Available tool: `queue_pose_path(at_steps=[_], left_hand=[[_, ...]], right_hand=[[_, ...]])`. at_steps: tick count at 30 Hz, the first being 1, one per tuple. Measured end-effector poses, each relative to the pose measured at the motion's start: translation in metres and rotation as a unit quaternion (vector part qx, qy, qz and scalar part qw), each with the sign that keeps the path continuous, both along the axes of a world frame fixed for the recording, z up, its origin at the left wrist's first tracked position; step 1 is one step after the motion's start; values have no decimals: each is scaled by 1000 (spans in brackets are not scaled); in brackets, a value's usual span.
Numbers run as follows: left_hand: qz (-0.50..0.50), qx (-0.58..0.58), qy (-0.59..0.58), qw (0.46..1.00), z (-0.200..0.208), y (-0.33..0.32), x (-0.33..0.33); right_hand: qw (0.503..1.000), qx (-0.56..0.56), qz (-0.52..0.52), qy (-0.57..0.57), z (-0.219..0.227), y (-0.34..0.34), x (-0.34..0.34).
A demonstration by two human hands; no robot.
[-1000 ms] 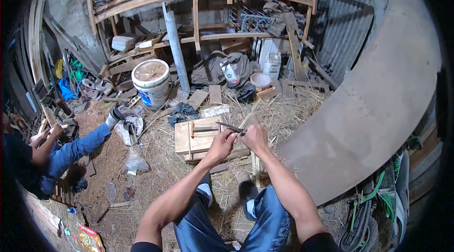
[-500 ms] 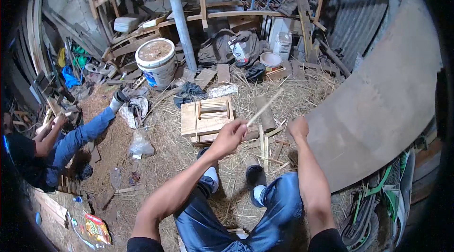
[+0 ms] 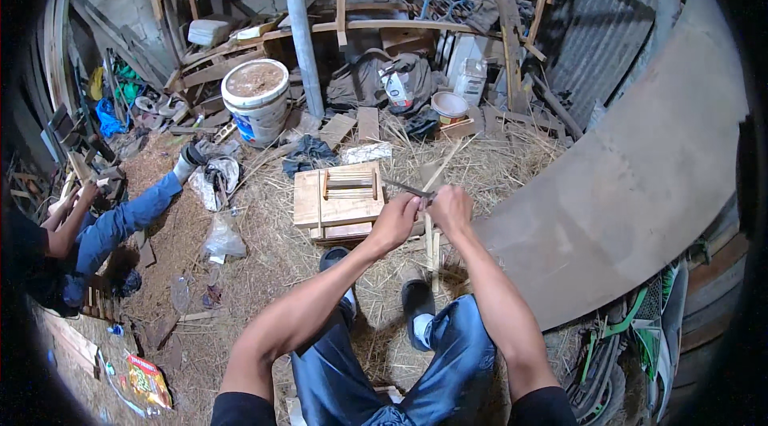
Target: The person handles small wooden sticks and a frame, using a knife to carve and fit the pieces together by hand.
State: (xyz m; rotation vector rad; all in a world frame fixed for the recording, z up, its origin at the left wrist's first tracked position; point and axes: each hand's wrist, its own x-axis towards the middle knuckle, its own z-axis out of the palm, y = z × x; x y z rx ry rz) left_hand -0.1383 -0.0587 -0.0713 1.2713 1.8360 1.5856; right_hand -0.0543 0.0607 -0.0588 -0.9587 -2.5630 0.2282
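My left hand [image 3: 395,220] is closed in a pinch on a thin pale wooden strip [image 3: 442,164], which slants up and away between my hands. Close beside it, my right hand [image 3: 452,207] is wrapped round a knife; its dark narrow blade [image 3: 404,186] points left, crossing the strip near my left fingertips. Whether the edge cuts into the wood is too small to tell. Just beyond my left hand, a small wooden frame with thin bars [image 3: 350,184] lies on a pale wooden box [image 3: 308,206]. More pale strips [image 3: 433,254] lie below my hands.
A large brown curved sheet [image 3: 616,178] leans at right above a green-and-white motorcycle [image 3: 652,326]. Straw and shavings cover the floor. A white bucket [image 3: 258,106] and a small tub [image 3: 450,106] stand farther off. Another person [image 3: 104,234] sits at left, near a plastic bag [image 3: 223,240].
My right hand has come left to meet my left hand, and the knife blade now shows across the strip. The strip stands at a steeper slant. The view has shifted slightly.
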Motion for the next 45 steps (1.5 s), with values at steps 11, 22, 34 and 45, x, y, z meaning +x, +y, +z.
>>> queue_pose_path(at_steps=[11,22,34,45], left_hand=[[-28,-61,31,997,16,-17,14],[6,-96,36,995,-15,8,-22],[57,-170,35,983,-27,-17,-55],[149,-111,-157,970,-5,-51,-88]], right_hand=[[963,-130,-228,-58,-33,58,74],[961,-220,-167,21,-53,64,66],[963,-247,-104,-21,-40,25,50],[946,-291,-3,-141,-105,69,56]])
